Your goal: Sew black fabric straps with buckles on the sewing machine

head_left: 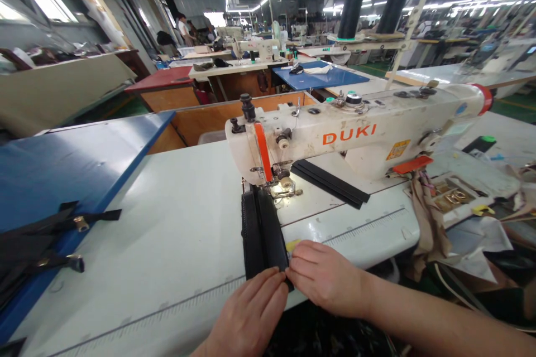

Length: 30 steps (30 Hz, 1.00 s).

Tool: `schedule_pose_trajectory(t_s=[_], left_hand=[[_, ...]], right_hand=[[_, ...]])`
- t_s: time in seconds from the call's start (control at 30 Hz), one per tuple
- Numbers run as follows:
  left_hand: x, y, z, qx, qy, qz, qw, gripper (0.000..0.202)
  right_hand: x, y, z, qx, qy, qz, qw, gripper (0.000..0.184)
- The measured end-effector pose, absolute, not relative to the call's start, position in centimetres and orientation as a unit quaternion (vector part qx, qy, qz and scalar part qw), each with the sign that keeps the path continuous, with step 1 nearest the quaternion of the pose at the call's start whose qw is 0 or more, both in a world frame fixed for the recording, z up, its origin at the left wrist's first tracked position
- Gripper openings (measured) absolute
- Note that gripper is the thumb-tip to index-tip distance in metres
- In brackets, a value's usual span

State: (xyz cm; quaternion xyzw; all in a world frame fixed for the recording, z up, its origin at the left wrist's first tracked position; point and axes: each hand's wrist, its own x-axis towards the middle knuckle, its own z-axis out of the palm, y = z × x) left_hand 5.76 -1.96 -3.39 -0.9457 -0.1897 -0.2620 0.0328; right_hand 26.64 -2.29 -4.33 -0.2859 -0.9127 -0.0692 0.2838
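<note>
A black strip with a zipper along it (263,228) runs from under the presser foot of the white sewing machine (310,136) toward me. At its near end my left hand (253,309) lies with the fingers together, gripping the strip's edge. Just right of it, my right hand (324,276) pinches the same end, its fingertips close to the left ones. The machine's lamp lights the needle area. Behind the strip, several flat black strips (330,181) lie on the machine bed under the arm.
On the blue table (134,136) at left lie black zipper pieces (46,240) with metal pulls. A tray of metal fittings (454,195) and beige cloth (429,223) sit at right. Thread cones (350,11) stand above the machine. More sewing stations and people fill the background.
</note>
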Motion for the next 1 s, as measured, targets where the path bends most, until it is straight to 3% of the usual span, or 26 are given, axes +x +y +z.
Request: schedule_pose_trajectory(t_s=[0.37,0.63,0.87,1.0], left_hand=[[6.0,-1.6,-1.2,-0.961,-0.152,-0.190,0.131,0.038],[4.3,-1.5,-1.3,-0.975,-0.133,-0.107,0.141,0.041],[3.4,-0.9,-1.5,-0.974,-0.138,-0.133,0.122,0.046],[3.3,-0.7,-0.8,-0.977,-0.105,-0.084,0.167,0.048]], right_hand=[[27.0,-2.4,-4.0,-0.290,-0.913,-0.054,0.281,0.016],[28.3,-4.4,-4.8,-0.359,-0.881,0.048,0.305,0.023],[28.3,-4.6,-5.1,-0.361,-0.870,0.048,0.331,0.023],[28.1,-4.6,-5.2,-0.360,-0.867,0.036,0.342,0.023]])
